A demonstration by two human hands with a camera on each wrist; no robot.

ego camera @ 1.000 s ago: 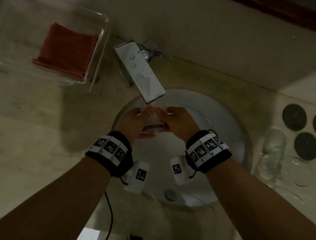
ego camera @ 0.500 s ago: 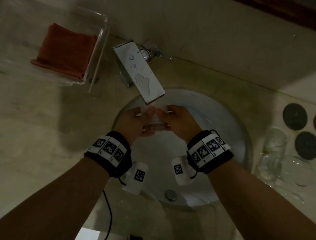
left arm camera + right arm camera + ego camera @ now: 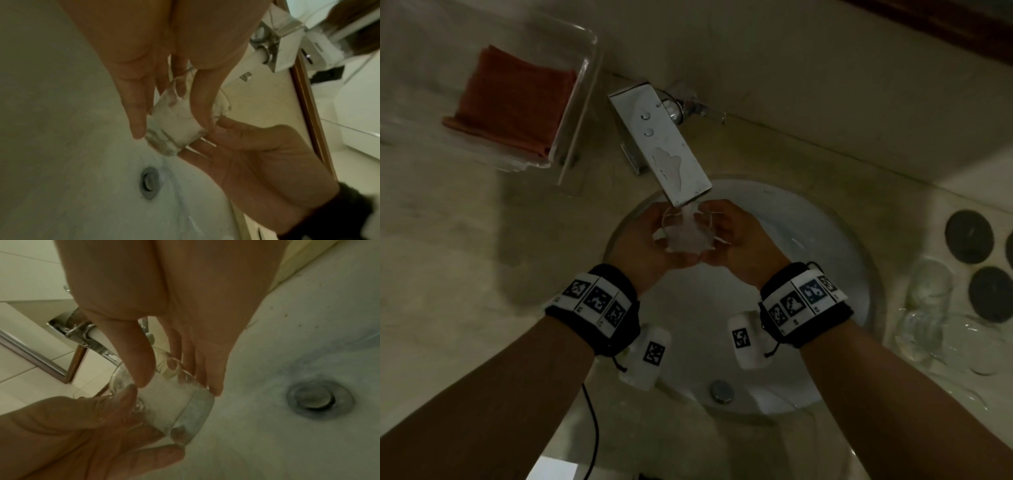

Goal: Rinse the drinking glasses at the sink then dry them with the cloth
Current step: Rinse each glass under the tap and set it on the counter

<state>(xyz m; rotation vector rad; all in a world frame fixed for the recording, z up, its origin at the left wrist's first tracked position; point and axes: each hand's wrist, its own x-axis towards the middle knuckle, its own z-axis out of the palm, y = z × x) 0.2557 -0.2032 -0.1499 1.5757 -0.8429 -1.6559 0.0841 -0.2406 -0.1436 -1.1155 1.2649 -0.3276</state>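
A pale stone counter (image 3: 465, 260) surrounds a round white sink basin (image 3: 835, 274), its drain (image 3: 721, 391) near the front. A chrome faucet (image 3: 664, 150) pours into a clear drinking glass (image 3: 686, 233), tilted over the basin, which the left hand (image 3: 643, 243) and right hand (image 3: 739, 240) both clasp. An orange cloth (image 3: 513, 102) lies in a clear tray (image 3: 582, 99) far left; more glasses (image 3: 928, 308) stand right.

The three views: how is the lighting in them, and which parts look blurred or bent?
Head view: dim and grainy, the counter edges curve from the wide lens, and the glass under the faucet is a pale smear of running water. Left wrist view: dim, soft focus, left hand large and close. Right wrist view: the same dimness, right hand fills the top, drain fairly clear.
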